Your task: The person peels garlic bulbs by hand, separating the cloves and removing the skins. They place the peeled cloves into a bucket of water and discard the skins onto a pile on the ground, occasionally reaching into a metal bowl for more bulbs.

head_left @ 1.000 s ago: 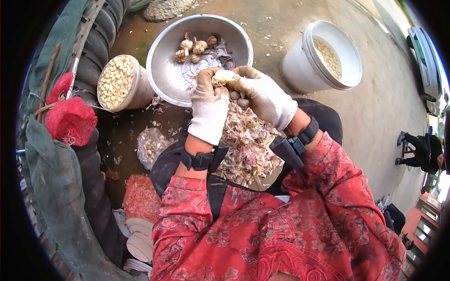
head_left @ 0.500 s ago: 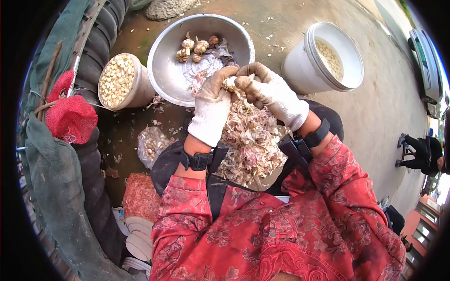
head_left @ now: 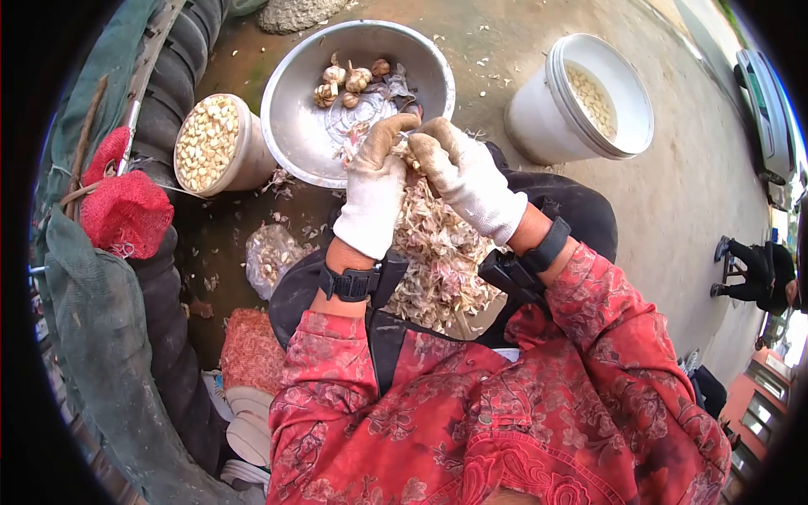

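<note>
Both hands wear white gloves with brown, soiled fingers and meet near the lower right rim of a metal basin [head_left: 290, 151]. My left hand [head_left: 379, 181] is closed around part of a garlic bulb [head_left: 404, 154], mostly hidden by the fingers. My right hand [head_left: 463, 172] pinches the same bulb from the other side. Beneath them lies a large heap of garlic skins [head_left: 442, 261] in my lap area. Several whole garlic bulbs [head_left: 358, 80] and loose skins sit inside the basin.
Peeled cloves fill a bucket [head_left: 246, 151] at left; a white bucket [head_left: 539, 109] at right holds cloves too. A plastic bag [head_left: 271, 257], red mesh bag [head_left: 130, 215] and tyres [head_left: 160, 337] are at left. A person [head_left: 757, 273] and a car [head_left: 770, 126] are far right.
My right hand has shifted left and its fingers have drawn closer to my left hand. My left hand has moved slightly left. The garlic between them is more hidden.
</note>
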`<act>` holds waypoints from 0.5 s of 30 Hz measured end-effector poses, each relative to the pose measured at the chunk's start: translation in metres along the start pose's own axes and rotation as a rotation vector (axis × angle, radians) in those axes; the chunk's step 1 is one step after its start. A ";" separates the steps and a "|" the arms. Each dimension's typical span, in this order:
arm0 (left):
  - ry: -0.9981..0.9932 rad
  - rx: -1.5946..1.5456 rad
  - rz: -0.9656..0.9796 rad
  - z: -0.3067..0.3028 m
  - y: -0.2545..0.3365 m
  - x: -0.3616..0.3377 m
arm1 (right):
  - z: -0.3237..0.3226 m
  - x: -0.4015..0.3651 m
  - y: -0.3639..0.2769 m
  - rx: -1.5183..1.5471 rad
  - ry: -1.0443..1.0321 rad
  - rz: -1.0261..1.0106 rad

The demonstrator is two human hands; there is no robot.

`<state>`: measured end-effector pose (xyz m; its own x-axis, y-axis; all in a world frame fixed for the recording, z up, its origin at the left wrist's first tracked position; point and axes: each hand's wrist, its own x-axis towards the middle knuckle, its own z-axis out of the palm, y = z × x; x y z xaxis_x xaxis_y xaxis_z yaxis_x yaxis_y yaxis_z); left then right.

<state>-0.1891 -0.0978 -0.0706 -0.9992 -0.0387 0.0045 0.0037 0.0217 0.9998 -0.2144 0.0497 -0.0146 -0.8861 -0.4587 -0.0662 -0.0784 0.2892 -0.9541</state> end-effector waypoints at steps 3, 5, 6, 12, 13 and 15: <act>0.038 -0.189 -0.153 0.004 0.007 -0.002 | 0.004 -0.001 0.006 -0.047 0.070 -0.128; 0.056 -0.128 -0.091 0.005 0.001 -0.001 | 0.005 -0.001 0.006 -0.050 0.081 -0.082; 0.076 -0.067 -0.028 0.006 0.002 -0.001 | 0.006 -0.001 0.006 -0.054 0.090 -0.036; 0.146 -0.218 -0.033 0.008 0.013 0.000 | 0.010 0.007 0.001 0.205 0.119 0.189; 0.148 -0.215 -0.030 0.007 0.014 0.002 | 0.009 0.009 -0.002 0.207 0.117 0.185; 0.147 -0.140 0.032 0.007 0.015 0.003 | 0.005 0.009 -0.008 0.480 0.071 0.351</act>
<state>-0.1923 -0.0903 -0.0553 -0.9822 -0.1858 0.0288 0.0506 -0.1137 0.9922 -0.2198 0.0391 -0.0087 -0.8514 -0.3422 -0.3975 0.4251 -0.0065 -0.9051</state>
